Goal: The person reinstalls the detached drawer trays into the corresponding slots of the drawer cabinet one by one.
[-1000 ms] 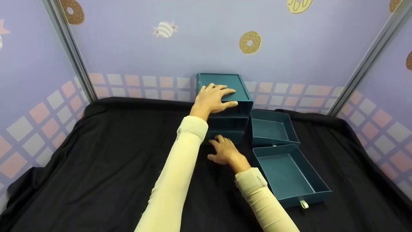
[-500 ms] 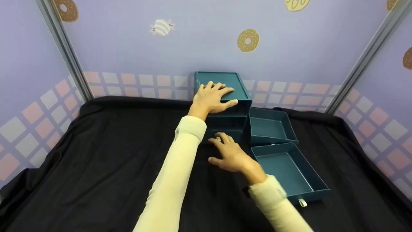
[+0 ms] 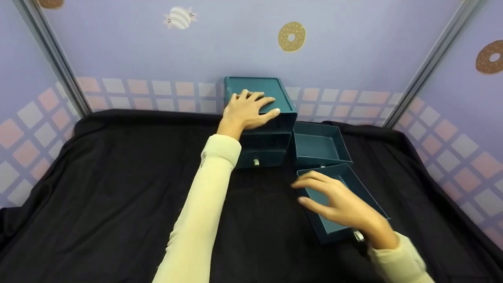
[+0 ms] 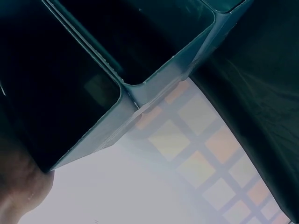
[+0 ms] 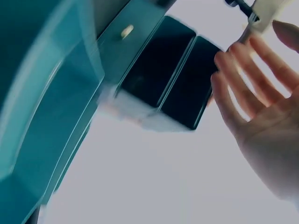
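My left hand (image 3: 244, 112) rests with spread fingers on top of a dark teal drawer cabinet (image 3: 271, 87) against the back wall. Its two upper slots are open and dark, also in the left wrist view (image 4: 131, 46). The bottom drawer (image 3: 271, 158), with a small pale pull tab, sits in the cabinet. My right hand (image 3: 340, 200) hovers over the nearer loose drawer (image 3: 367, 192), fingers loosely bent and holding nothing. It hides part of that drawer. In the right wrist view the right hand (image 5: 266, 107) has its fingers apart, beside the cabinet (image 5: 140, 23).
Another loose drawer (image 3: 316, 145) stands behind the nearer one, right beside the cabinet. Black cloth (image 3: 118, 188) covers the table and bunches up along the walls. Patterned purple panels (image 3: 235, 47) enclose the back and sides.
My right hand has left the bottom drawer's front and moved right, over the nearer loose drawer, uncovering the pull tab. The left hand stays on the cabinet. The head view has shifted slightly.
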`<state>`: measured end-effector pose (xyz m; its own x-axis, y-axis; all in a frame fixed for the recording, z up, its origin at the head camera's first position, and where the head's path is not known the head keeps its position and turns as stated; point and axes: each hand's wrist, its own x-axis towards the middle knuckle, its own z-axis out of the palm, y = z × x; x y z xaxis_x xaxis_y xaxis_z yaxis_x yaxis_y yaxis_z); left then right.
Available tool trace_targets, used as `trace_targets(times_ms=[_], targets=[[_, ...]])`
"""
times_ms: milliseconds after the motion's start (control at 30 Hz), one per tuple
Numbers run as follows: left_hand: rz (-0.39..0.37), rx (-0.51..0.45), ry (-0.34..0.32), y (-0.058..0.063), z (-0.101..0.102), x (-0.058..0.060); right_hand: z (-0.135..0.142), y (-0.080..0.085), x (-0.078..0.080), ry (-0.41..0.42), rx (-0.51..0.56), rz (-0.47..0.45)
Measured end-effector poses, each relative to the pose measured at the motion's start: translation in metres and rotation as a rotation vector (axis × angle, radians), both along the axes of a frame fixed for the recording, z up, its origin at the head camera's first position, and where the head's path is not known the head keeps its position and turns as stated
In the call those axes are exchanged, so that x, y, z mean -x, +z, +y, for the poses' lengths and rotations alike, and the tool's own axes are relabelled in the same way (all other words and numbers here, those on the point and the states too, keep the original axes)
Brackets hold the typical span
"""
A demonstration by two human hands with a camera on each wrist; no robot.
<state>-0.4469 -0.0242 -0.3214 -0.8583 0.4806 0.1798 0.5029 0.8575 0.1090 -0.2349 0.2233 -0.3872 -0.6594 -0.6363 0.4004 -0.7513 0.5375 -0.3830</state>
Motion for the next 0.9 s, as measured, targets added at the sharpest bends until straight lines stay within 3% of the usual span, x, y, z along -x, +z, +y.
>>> trace_targets(times_ms=[200, 400, 700, 900], targets=[[-0.06, -0.011, -0.025, -0.002, 0.002, 0.001, 0.042, -0.015, -0.021, -0.045, -0.075, 0.02], [-0.069, -0.022, -0.019, 0.001, 0.002, 0.004, 0.071, -0.034, -0.036, -0.116, -0.14, 0.084], [-0.06, -0.034, -0.012, 0.002, 0.001, 0.0, 0.104, -0.056, -0.047, -0.164, -0.177, 0.098], [-0.051, -0.026, 0.0, 0.001, 0.001, -0.001, 0.103, -0.071, -0.044, -0.141, -0.155, 0.2]])
